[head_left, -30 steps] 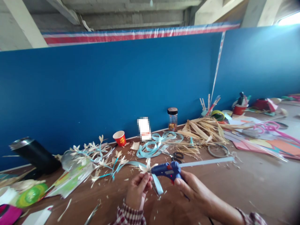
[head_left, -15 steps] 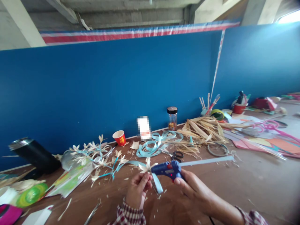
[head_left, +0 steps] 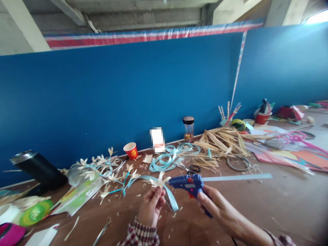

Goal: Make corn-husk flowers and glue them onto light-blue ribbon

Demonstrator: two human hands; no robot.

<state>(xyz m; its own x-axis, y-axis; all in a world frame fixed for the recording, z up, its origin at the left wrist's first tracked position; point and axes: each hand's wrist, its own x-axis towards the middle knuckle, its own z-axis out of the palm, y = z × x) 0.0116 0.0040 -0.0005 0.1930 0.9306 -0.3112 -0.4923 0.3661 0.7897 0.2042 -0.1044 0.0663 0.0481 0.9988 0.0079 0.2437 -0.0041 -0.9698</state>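
Flower, pale with pointed petals, sat at the centre of the clock, held just above the bench with its petals spread upward. The left hand, below it at between six and seven o'clock, pinched it by the base. At three o'clock of the flower a blue glue gun pointed its nozzle at the petals; whether the two touched could not be told. The right hand, at four o'clock, was wrapped round the gun's handle, and a long translucent glue stick jutted from the rear toward three. A light-blue ribbon end hung between four and five o'clock, beside the left hand. Farther out, a tangle of blue ribbon lay at twelve, black-handled scissors at two, just beyond the gun, and a heap of dry husks also toward two. A blue-stemmed sprig bearing similar pale flowers rested at nine. A red paper cup stood between ten and eleven, and a black-lidded jar at one, both near the blue panel. A black tumbler leaned far off toward nine.
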